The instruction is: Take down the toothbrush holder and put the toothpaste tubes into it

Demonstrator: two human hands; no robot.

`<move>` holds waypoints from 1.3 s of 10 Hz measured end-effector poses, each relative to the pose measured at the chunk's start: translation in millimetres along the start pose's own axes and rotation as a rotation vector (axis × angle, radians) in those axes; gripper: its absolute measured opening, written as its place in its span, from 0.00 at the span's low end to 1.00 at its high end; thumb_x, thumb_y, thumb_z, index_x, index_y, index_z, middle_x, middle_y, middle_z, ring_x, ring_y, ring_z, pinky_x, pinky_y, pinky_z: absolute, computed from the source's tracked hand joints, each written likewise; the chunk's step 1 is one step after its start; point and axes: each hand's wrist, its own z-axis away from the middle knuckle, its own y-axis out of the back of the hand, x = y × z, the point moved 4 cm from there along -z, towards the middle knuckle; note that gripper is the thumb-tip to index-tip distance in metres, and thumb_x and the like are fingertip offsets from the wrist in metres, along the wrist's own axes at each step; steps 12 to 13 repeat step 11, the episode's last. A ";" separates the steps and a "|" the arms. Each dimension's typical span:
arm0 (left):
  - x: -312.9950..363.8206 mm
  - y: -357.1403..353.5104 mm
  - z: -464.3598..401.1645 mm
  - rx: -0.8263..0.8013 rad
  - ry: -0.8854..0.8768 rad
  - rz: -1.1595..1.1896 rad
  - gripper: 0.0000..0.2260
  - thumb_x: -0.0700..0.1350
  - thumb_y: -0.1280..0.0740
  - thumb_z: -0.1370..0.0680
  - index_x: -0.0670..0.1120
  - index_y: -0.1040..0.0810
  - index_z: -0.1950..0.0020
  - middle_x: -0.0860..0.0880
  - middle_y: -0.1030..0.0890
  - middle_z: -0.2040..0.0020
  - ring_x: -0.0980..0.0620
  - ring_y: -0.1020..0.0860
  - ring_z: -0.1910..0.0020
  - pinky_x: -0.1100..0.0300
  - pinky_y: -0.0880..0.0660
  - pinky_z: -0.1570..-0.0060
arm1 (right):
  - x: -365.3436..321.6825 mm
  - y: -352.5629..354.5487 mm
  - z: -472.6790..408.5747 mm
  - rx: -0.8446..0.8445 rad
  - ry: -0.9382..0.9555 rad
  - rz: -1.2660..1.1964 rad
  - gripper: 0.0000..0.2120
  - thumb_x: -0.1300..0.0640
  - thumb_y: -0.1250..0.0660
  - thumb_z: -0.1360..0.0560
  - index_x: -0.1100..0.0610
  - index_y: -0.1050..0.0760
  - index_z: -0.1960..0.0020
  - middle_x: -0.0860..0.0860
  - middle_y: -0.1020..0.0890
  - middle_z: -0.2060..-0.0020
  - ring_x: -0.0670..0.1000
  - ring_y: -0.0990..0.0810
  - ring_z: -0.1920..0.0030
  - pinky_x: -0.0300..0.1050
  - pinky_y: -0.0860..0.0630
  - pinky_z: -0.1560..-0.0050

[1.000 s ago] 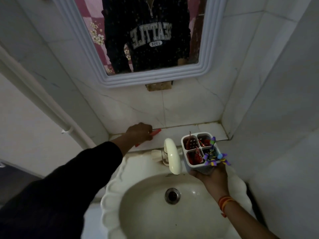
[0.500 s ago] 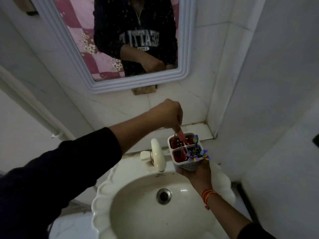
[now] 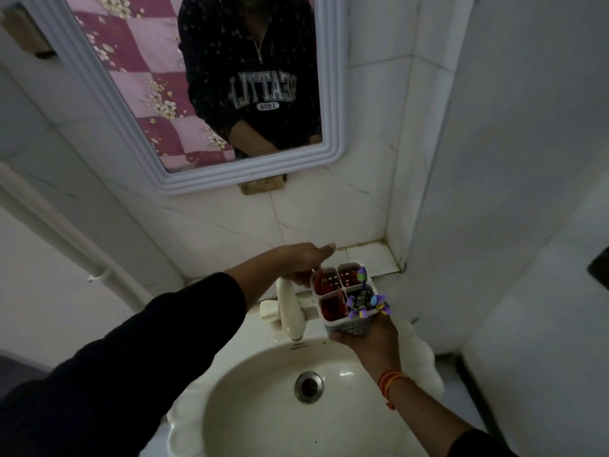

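Since half a second earlier, my left hand [image 3: 304,260] had dropped from above the toothbrush holder [image 3: 346,300] to its upper-left rim, and the red tube it had been pinching was no longer between its fingers.

My left arm reached in from the lower left of the frame in a dark sleeve, the forearm bare and angled up toward centre. That hand lay palm down, its fingers extended toward the right and loosely together, their tips over the tiled ledge [image 3: 365,255] behind the holder; whether the lower fingers touched the holder's rim, I could not tell. My right hand [image 3: 369,338] came up from the lower right, an orange thread at the wrist, and cupped the holder from beneath with the fingers wrapped round its base.

I saw the holder just right of centre, held above the right rim of the sink [image 3: 250,390] and just right of the cream tap [image 3: 290,311]. It stood roughly upright, its mouth tipped a little toward the camera. It was white with four compartments. Three showed red toothpaste tubes [image 3: 331,306] standing on end, though the dim light hid their detail. The lower-right compartment held a toothbrush [image 3: 364,296] with purple and blue trim sticking up over the rim.
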 end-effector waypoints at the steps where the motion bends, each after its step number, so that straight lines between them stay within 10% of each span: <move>1: 3.0 -2.6 -9.1 0.037 -0.025 0.125 0.36 0.68 0.47 0.21 0.36 0.24 0.37 0.40 0.18 0.45 0.44 0.16 0.52 0.54 0.17 0.52 | -12.2 11.5 1.8 0.034 0.028 0.040 0.44 0.49 0.10 0.47 0.50 0.23 0.35 0.44 0.13 0.45 0.44 0.15 0.44 0.33 0.20 0.48; 3: 28.7 13.2 -32.2 0.141 -0.107 0.411 0.32 0.69 0.43 0.24 0.42 0.22 0.40 0.42 0.18 0.45 0.44 0.19 0.47 0.53 0.21 0.48 | -43.7 37.1 -42.2 0.082 0.064 0.060 0.35 0.52 0.11 0.43 0.51 0.22 0.40 0.46 0.14 0.48 0.48 0.15 0.46 0.18 0.28 0.55; 5: 58.6 5.9 -62.5 0.132 -0.106 0.786 0.26 0.67 0.39 0.25 0.48 0.24 0.40 0.41 0.21 0.48 0.48 0.24 0.59 0.58 0.27 0.61 | -49.8 55.3 -104.3 0.113 0.030 0.065 0.42 0.52 0.10 0.46 0.56 0.18 0.34 0.52 0.11 0.43 0.54 0.13 0.41 0.51 0.16 0.40; 7: 61.3 2.7 -77.6 0.191 -0.094 1.015 0.24 0.61 0.36 0.24 0.43 0.23 0.40 0.45 0.22 0.60 0.50 0.27 0.65 0.59 0.30 0.57 | -46.2 52.6 -129.2 0.137 -0.019 0.001 0.42 0.64 0.13 0.39 0.59 0.25 0.28 0.58 0.16 0.35 0.60 0.18 0.34 0.55 0.20 0.32; 9: 42.5 3.9 -66.8 0.307 -0.076 0.853 0.29 0.62 0.39 0.21 0.40 0.28 0.31 0.41 0.22 0.38 0.43 0.21 0.46 0.53 0.25 0.42 | -53.8 53.6 -117.7 0.132 -0.052 0.009 0.43 0.69 0.17 0.33 0.61 0.30 0.22 0.60 0.21 0.28 0.60 0.22 0.28 0.46 0.27 0.30; 13: 24.3 19.0 1.0 0.464 -0.173 0.415 0.25 0.60 0.40 0.21 0.41 0.22 0.38 0.43 0.19 0.41 0.43 0.21 0.42 0.49 0.26 0.35 | -71.9 50.9 -53.5 0.153 -0.209 -0.033 0.29 0.63 0.23 0.25 0.62 0.25 0.25 0.61 0.19 0.29 0.63 0.21 0.29 0.49 0.25 0.30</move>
